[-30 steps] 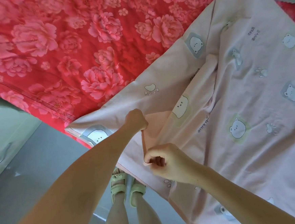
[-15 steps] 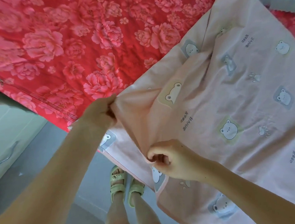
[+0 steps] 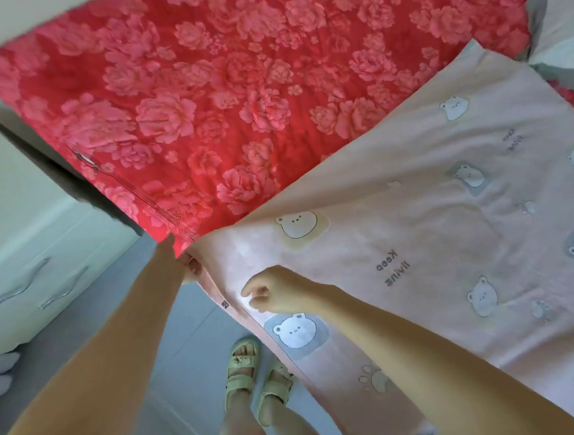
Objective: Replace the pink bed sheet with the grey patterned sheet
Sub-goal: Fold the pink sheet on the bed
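Note:
The pink sheet (image 3: 435, 240), printed with bears and "Keep living", lies across the right half of the bed, and its near edge hangs over the side. Its corner is stretched out to the near-left corner of the red floral mattress (image 3: 235, 101), where my left hand (image 3: 179, 260) grips it. My right hand (image 3: 274, 293) sits just over the sheet near its edge. Its fingers are loosely curled, thumb and forefinger slightly apart, with no cloth seen between them. No grey patterned sheet is in view.
A white drawer unit (image 3: 41, 257) stands on the left beside the bed. A grey and white pillow (image 3: 567, 40) lies at the far right. My feet in green sandals (image 3: 252, 367) stand on the grey floor by the bed's edge.
My left hand pulled the sheet's corner leftward to the mattress corner, flattening the folded part. My right hand's pinch on the sheet edge has loosened. The view has widened over the bed.

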`<state>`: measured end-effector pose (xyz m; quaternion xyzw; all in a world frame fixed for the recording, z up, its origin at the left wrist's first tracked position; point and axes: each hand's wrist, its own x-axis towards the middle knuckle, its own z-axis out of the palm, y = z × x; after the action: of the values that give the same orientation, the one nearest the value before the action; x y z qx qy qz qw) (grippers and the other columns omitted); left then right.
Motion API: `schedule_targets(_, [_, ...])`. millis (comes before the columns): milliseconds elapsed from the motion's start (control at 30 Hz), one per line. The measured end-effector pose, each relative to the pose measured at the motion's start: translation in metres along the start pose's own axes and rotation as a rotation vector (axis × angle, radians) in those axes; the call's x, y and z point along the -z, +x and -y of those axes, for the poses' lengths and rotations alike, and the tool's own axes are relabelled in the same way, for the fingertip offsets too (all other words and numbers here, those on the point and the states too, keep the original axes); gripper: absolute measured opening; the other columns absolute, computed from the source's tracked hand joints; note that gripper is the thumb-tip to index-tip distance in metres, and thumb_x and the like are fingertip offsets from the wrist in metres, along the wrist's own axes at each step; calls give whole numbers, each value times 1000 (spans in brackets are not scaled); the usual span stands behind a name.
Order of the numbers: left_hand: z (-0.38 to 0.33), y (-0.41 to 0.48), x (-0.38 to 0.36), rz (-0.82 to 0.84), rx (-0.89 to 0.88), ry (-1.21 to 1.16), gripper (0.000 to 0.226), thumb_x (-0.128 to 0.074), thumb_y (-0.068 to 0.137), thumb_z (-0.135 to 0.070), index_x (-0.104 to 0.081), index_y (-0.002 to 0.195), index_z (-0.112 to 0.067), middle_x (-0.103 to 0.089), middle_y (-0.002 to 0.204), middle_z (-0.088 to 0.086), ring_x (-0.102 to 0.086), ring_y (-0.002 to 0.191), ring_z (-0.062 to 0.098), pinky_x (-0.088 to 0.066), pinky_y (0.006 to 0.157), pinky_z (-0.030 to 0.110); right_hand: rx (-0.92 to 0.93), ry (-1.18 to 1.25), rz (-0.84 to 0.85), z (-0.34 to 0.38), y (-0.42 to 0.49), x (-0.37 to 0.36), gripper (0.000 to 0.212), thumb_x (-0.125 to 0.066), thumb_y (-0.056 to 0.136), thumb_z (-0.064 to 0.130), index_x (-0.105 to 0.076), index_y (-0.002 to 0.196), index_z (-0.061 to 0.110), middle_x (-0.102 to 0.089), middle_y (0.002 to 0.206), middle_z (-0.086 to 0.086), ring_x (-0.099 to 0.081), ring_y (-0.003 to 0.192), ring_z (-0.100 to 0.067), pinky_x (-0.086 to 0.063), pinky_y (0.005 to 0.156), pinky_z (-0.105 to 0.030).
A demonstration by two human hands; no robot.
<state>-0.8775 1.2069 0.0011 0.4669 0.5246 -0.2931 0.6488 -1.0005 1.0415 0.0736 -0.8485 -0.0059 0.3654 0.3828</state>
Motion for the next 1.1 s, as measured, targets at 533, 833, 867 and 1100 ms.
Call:
schedule_targets(533, [16, 20, 61, 211, -597, 578, 13, -69, 80, -1, -67, 86, -13, -63, 89, -9, -58, 72, -6, -39, 61, -1, -183, -783, -305, -59, 150, 80, 73, -43, 83, -3, -26, 148, 25, -31, 151, -6, -54, 114, -32, -44, 87, -37])
schedule_targets(833, [-8, 53, 54, 99, -556, 495, 15, -53, 95, -11, -60, 84, -3, -66, 75, 5, -64, 62, 5, -54, 65, 20, 26, -891, -252, -70, 175, 136, 30, -51, 73, -3, -50, 58, 22, -47, 61, 9, -46, 75, -22, -21, 54, -24])
schedule_targets(867, [-5, 60, 48, 100, -545, 599, 17, -50, 96, -21, -59, 93, -7, -65, 86, 4, -63, 74, 9, -53, 70, 23, 58, -906, -223, -65, 178, 137, 35, -52, 72, -3, -43, 53, 25, -40, 57, 11, -41, 75, -19, -18, 53, -25])
schedule_targets(1100, [-7, 79, 28, 269, -699, 1719, 53, -41, 93, -57, -27, 142, -45, -64, 113, -3, -57, 106, 18, -37, 82, 26, -64, -1025, -111, -59, 212, 130, 33, -51, 81, 3, -38, 57, 24, -43, 66, 8, -44, 79, -19, -25, 79, -32])
